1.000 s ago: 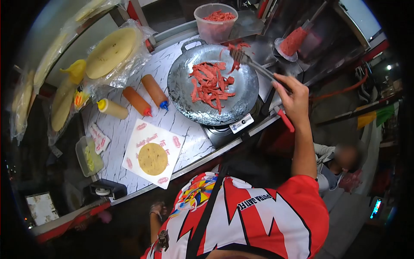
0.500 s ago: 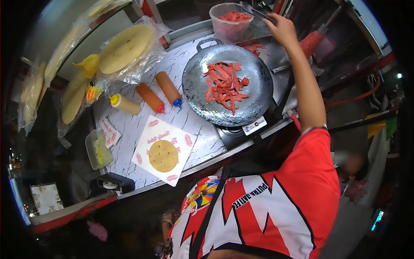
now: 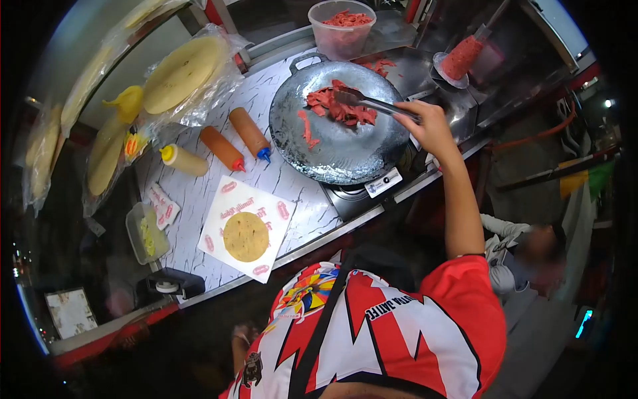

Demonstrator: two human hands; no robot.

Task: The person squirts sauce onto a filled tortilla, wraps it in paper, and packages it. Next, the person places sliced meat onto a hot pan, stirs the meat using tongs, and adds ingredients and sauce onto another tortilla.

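Observation:
My right hand (image 3: pixel 430 128) is closed around a pair of dark tongs (image 3: pixel 389 108). The tips of the tongs touch the pile of reddish meat strips (image 3: pixel 337 110) on a round, domed metal griddle (image 3: pixel 345 158). A few strips (image 3: pixel 306 130) lie apart at the pile's left. Under the griddle is a stove (image 3: pixel 349 197) with a knob at its front. My left hand (image 3: pixel 244 332) hangs low beside my body, dim and partly hidden, so its fingers cannot be made out. A small round flatbread (image 3: pixel 246 237) rests on printed white paper (image 3: pixel 262 251) on the counter.
Behind the griddle stands a tub (image 3: pixel 341 40) of meat, with a meat spit (image 3: pixel 461 58) to its right. Sauce bottles (image 3: pixel 222 147), a lettuce container (image 3: pixel 137 233) and bagged flatbreads (image 3: pixel 184 75) are at the left. Another person (image 3: pixel 508 249) is at the right.
My right hand has come down from beside the tub to the griddle with the tongs. The meat pile is bunched farther up, with some strips separated. The view has shifted slightly.

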